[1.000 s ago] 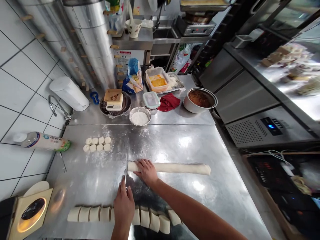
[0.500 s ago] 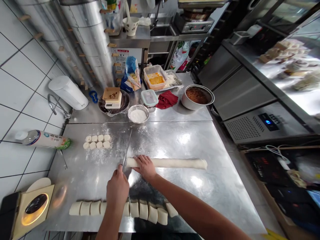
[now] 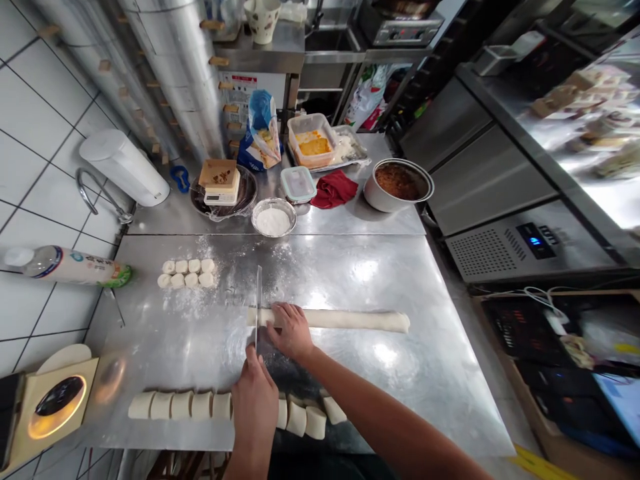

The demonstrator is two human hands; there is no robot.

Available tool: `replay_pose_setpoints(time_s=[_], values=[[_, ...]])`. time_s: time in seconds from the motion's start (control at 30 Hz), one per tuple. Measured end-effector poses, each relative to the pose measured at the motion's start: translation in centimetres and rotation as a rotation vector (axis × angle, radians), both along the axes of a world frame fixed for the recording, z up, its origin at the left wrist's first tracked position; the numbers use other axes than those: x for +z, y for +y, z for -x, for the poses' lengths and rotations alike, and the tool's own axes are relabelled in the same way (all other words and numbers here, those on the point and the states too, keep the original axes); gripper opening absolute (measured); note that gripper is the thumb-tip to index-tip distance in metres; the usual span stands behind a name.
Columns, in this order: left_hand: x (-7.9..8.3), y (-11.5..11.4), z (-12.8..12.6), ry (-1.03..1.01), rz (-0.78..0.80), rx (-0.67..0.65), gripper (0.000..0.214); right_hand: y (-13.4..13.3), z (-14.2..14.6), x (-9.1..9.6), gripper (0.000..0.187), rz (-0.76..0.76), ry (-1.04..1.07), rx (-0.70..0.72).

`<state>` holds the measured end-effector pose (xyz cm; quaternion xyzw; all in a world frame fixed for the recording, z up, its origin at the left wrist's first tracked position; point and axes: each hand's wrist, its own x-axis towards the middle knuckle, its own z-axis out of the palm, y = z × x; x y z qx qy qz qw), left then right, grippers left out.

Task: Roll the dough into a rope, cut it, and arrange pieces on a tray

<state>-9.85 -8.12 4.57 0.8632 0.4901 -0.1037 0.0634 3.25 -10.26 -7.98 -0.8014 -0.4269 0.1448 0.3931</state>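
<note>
My left hand (image 3: 256,390) is closed around the handle end of a long knife (image 3: 259,290), whose blade lies across the dough log (image 3: 355,320) close to its left end. A short end of dough shows left of the blade. My right hand (image 3: 290,330) rests over the log just right of the knife, fingers bent round it and holding it. Nearer me runs a row of cut dough pieces (image 3: 181,405), partly hidden behind my left hand and wrist. Several small round dough pieces (image 3: 187,273) sit in two lines at the left, on floured metal.
Along the back stand a bowl of flour (image 3: 273,221), a kitchen scale (image 3: 220,197), a lidded container (image 3: 299,184), a red cloth (image 3: 335,189) and a pot of brown filling (image 3: 397,185). A bottle (image 3: 70,263) is by the tiled wall. The steel table (image 3: 450,387) carries everything.
The knife has moved from just beyond the log's left end to the right, onto the dough. My left hand has shifted right with it; my right hand still holds the log.
</note>
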Motion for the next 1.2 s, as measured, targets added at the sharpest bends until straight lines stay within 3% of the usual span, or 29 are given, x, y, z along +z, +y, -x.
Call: replay_pose_setpoints(time_s=[0.27,0.73,1.0,1.2], values=[[-0.6,-1.0,-0.1,0.063,0.079,0.018,0.040,1.1,0.6,0.5,0.030,0.091,-0.031,-0.006],[-0.9,-1.2,0.3,0.116,0.159,0.042,0.045,1.1,0.8,-0.1,0.032,0.081,-0.024,-0.008],[-3.1,0.8,-1.9,0.118,0.249,0.079,0.050,0.8,1.4,-0.4,0.035,0.064,-0.031,-0.002],[0.0,-0.4,-1.4,0.077,0.134,0.038,0.042,-1.7,-1.1,0.1,0.043,-0.004,-0.019,-0.019]])
